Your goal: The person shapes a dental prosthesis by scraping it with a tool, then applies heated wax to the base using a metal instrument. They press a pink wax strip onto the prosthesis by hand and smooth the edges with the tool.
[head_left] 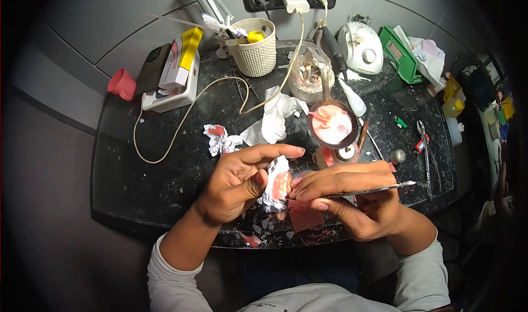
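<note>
My left hand (236, 182) is closed round a white, crumpled-looking piece with a pink patch (280, 185), its thumb at the near side and index finger stretched over the top. My right hand (352, 193) is closed on a thin metal tool (379, 189) lying across its fingers; the tool's whitish end points right. Its fingertips meet the right side of the pink and white piece. Under the hands lies a flat pink sheet (306, 215). Just beyond them, a round pan (333, 126) with pink and white contents sits over a burner (346, 153).
White paper (273, 116) and another white piece with pink (218, 137) lie beyond my left hand. A woven basket (256, 56), a glass jar (309, 81) and a white machine (360, 49) stand at the back. A cable (206, 86) crosses the left side. Metal tools (427, 158) lie right.
</note>
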Motion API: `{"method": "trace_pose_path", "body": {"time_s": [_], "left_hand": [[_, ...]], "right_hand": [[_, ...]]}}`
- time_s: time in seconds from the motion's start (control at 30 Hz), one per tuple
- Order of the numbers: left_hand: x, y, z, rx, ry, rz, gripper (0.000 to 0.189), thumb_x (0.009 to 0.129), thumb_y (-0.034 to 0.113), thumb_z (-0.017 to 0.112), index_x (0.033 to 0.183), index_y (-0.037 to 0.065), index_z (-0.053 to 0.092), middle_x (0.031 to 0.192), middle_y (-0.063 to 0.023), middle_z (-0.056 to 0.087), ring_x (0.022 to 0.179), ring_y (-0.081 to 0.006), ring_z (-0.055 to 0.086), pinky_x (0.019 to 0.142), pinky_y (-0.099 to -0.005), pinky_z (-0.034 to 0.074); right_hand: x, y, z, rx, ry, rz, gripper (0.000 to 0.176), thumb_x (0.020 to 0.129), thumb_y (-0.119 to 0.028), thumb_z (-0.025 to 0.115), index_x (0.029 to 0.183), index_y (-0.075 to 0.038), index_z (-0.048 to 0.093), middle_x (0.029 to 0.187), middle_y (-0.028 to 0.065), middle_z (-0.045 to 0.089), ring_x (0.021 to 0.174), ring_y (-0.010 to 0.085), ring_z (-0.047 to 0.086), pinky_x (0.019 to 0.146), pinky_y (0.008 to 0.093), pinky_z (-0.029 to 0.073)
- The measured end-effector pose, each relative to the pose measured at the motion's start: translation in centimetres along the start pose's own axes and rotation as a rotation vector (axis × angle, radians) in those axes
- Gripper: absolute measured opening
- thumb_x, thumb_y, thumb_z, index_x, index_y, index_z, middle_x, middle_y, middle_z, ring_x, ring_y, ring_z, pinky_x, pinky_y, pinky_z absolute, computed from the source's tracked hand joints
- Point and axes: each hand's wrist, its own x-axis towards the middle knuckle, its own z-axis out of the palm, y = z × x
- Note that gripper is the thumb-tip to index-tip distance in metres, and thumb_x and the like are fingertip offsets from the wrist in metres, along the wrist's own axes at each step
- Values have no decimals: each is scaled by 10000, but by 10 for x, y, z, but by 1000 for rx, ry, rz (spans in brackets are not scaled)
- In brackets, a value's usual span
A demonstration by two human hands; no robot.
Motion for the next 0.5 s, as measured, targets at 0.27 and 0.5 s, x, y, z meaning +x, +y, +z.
{"method": "trace_pose_path", "body": {"time_s": [0.27, 0.5], "left_hand": [[3, 7, 1, -70, -21, -98, 594, 1013, 283, 538, 1410, -133, 389, 1022, -179, 684, 804, -172, 697, 643, -264, 584], [1, 6, 0, -47, 0, -142, 505, 1035, 222, 500, 1400, -112, 404, 1234, -200, 621, 1022, -192, 664, 861, -308, 565]], "right_hand": [[0, 4, -1, 11, 19, -15, 104, 855, 42, 686, 954, 53, 716, 940, 176, 732, 932, 284, 729, 848, 357, 572], [2, 8, 7, -376, 27, -293, 289, 851, -12, 710, 1134, 28, 669, 1036, 172, 717, 999, 313, 713, 888, 404, 567]]}}
